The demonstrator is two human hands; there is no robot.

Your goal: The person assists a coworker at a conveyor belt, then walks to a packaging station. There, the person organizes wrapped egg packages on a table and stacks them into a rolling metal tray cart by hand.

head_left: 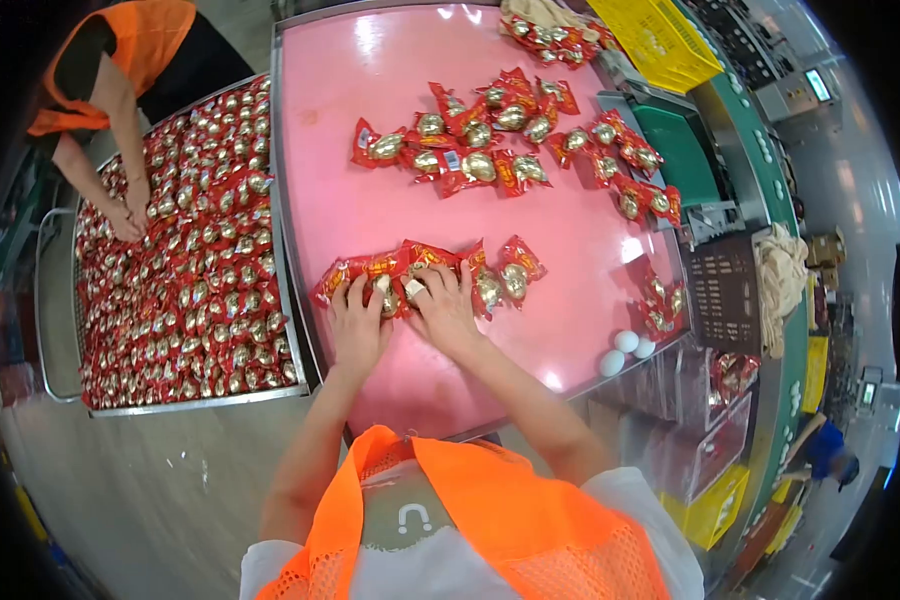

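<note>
A row of red packets (pixel 488 290), each with a shiny gold egg-shaped thing showing through a window, lies across the near part of the pink table (pixel 450 375). My left hand (pixel 358 328) is on the left part of this row, fingers bent over a packet. Close beside it, my right hand (pixel 444 308) grips packets in the middle, with something white on a finger. Its fingertips partly hide what lies beneath. Two packets sit just right of my right hand. Farther up the table lies a loose group of similar packets (pixel 478 166).
At left, a metal-rimmed cart (pixel 195 398) is filled with red packets; another person's hands (pixel 128 215) reach into it. Three white eggs (pixel 612 362) sit at the table's right corner. Beyond stand a brown basket (pixel 725 290), a yellow crate (pixel 660 40) and a green conveyor (pixel 760 190).
</note>
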